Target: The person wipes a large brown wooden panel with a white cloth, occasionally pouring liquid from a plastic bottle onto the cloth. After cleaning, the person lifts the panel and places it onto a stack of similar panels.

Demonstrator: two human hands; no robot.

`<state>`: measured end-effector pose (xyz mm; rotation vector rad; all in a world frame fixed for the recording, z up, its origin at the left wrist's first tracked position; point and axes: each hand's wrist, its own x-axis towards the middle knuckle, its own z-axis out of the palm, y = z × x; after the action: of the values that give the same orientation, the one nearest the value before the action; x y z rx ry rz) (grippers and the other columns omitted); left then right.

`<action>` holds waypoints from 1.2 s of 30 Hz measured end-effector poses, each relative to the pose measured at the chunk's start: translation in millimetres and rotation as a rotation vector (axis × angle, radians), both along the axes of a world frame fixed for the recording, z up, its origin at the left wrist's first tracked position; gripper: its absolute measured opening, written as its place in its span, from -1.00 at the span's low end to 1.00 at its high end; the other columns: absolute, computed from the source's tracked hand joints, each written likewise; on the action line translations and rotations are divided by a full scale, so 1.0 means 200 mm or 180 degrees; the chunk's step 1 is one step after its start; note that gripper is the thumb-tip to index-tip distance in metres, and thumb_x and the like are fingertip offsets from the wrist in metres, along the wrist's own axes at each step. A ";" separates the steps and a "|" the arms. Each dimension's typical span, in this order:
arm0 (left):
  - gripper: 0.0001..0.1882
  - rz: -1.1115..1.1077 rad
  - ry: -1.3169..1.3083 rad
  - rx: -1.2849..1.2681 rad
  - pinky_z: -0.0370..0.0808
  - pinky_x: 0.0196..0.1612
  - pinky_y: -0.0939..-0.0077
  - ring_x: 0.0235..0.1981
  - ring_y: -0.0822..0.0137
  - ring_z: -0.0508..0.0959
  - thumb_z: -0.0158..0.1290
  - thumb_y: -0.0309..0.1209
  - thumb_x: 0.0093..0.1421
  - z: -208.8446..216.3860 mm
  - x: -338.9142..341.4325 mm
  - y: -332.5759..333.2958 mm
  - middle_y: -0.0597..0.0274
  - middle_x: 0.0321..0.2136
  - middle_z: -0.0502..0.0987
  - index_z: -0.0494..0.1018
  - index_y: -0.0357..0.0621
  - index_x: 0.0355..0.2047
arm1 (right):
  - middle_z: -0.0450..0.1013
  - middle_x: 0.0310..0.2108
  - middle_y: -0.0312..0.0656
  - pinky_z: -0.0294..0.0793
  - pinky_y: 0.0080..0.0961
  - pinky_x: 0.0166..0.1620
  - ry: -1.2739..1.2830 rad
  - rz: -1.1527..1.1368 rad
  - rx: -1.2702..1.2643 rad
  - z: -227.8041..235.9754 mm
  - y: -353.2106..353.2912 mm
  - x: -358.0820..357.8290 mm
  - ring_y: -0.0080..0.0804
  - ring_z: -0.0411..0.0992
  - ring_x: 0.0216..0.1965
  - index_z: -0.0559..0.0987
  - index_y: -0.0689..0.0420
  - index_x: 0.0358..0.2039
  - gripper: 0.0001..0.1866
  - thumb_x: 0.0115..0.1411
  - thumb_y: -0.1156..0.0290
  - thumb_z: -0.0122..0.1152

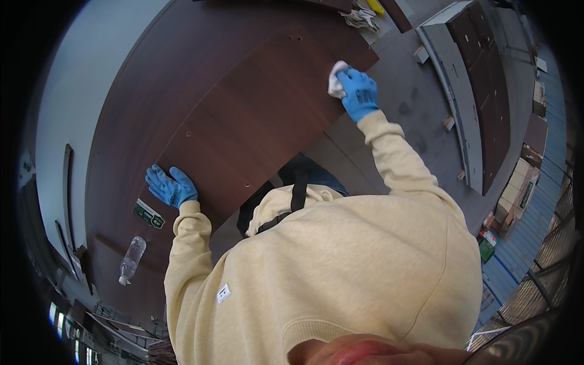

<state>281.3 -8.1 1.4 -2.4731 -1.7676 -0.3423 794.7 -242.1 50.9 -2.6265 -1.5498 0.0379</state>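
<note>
At the brown panel [255, 115], right hand [359, 94] grips white cloth [334, 81], left hand [172, 187] splayed; wiping appears unfinished, remainder unverifiable.

left gloved hand [171, 186]: blue, dark print | right gloved hand [360, 94]: blue, dark print | cloth [334, 83]: white | board [255, 115]: dark reddish brown, faint wood-grain streaks | sticker [149, 214]: green and white | bottle [133, 257]: clear, white cap [125, 280] | sweatshirt [353, 255]: cream | chest tag [224, 293]: white, dark marks | floor [420, 128]: grey, darker smudges | strap [299, 191]: black
</note>
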 end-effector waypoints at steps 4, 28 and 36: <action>-0.32 -0.0037 0.0105 0.0010 -0.03 0.53 -0.03 0.50 -0.06 0.15 -0.21 0.02 0.47 -0.01 -0.01 0.02 -0.03 0.44 0.25 0.29 -0.20 0.41 | 0.56 -0.06 -0.27 0.58 -0.13 -0.13 -0.0291 0.0374 0.0768 -0.10 0.50 0.11 -0.10 0.55 -0.16 0.62 -0.11 -0.04 -0.52 -0.05 0.46 0.36; -0.29 -0.0015 -0.0189 -0.0010 -0.01 0.51 -0.07 0.48 -0.13 0.16 -0.20 0.06 0.45 -0.02 0.01 0.00 -0.12 0.43 0.26 0.32 -0.21 0.39 | 0.58 -0.25 -0.19 0.53 -0.26 -0.02 0.0950 0.1146 0.0072 -0.23 -0.08 -1.38 -0.21 0.57 -0.17 0.63 0.01 -0.25 -0.84 0.15 0.34 0.21; -0.27 0.0127 -0.0171 0.0010 -0.03 0.51 -0.09 0.49 -0.12 0.15 -0.17 0.07 0.42 0.01 -0.07 0.00 -0.12 0.44 0.25 0.32 -0.21 0.39 | 0.61 -0.28 -0.04 0.54 -0.19 -0.08 -0.0252 -0.0287 0.1331 -0.11 0.02 -0.52 -0.10 0.55 -0.19 0.64 0.10 -0.26 -0.85 0.21 0.39 0.16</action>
<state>266.3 -8.0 3.1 -2.4452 -1.8324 -0.4120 691.1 -237.8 29.5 -2.3814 -1.2877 -0.3600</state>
